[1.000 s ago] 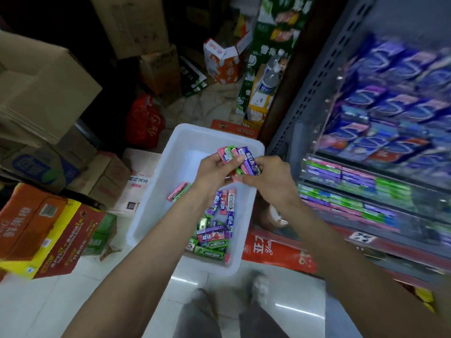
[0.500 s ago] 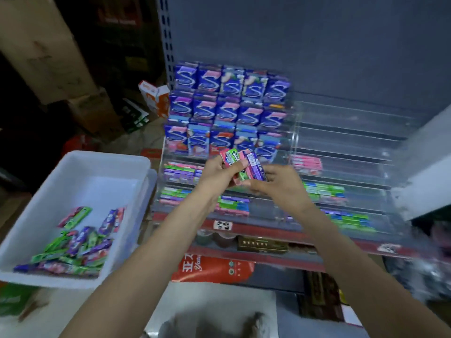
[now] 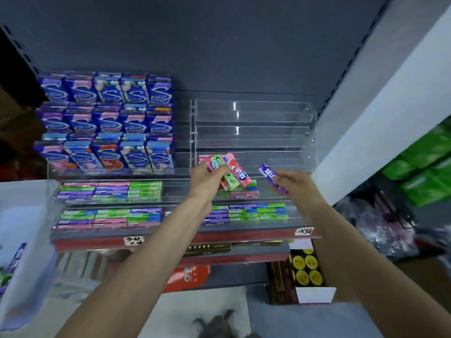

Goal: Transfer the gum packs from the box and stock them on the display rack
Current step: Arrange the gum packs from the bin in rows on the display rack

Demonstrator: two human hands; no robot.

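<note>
My left hand [image 3: 207, 180] grips a bundle of pink and green gum packs [image 3: 228, 172] in front of the clear acrylic display rack [image 3: 253, 132]. My right hand [image 3: 292, 184] pinches a single purple gum pack [image 3: 269, 175], held apart to the right of the bundle, above the rack's lower tiers. Those lower tiers hold rows of green, purple and pink gum packs [image 3: 244, 212]. The rack's upper tiers hold nothing. The white box [image 3: 26, 215] sits at the far left edge, with a few packs showing inside.
Blue and purple cartons [image 3: 107, 123] fill the left rack's upper tiers, with flat gum rows [image 3: 109, 191] below them. A red shelf edge with paper labels [image 3: 185, 240] runs below. A white wall [image 3: 380, 123] and green packages [image 3: 424, 164] stand at the right.
The view swung right from the box to the rack. My right hand drew the purple pack out of the bundle and moved right with it; my left hand kept the remaining packs.
</note>
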